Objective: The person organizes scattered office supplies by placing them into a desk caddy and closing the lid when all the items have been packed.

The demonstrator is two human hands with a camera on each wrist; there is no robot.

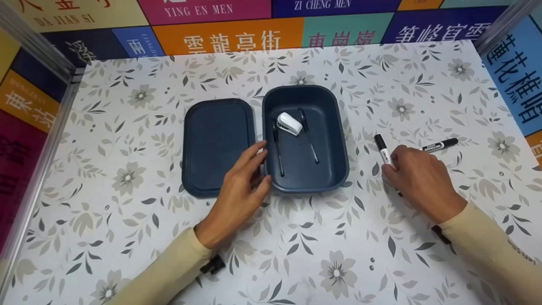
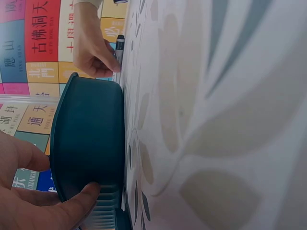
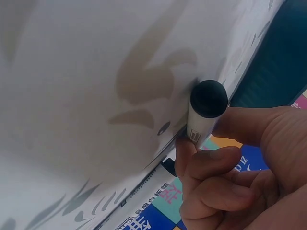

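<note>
A dark blue, rounded plastic box [image 1: 332, 178] stands without its lid on the table. Inside it lie a white stapler [image 1: 290, 123] and two black-capped pens, one pen [image 1: 278, 148] on the left and another pen [image 1: 311, 140] nearer the middle. My left hand [image 1: 241, 190] rests its fingertips against the box's left side, thumb near the front corner. To the right of the box, my right hand [image 1: 421, 180] pinches a white whiteboard marker [image 3: 201, 120] with black ends between thumb and fingers, close to the tabletop. A second black-and-white marker [image 1: 440, 145] lies just beyond that hand.
The matching dark lid [image 1: 218, 144] lies flat to the left of the box, partly behind my left hand. A floral cloth [image 1: 338, 271] covers the table. Colourful panels with lettering [image 1: 228, 38] border its back and sides.
</note>
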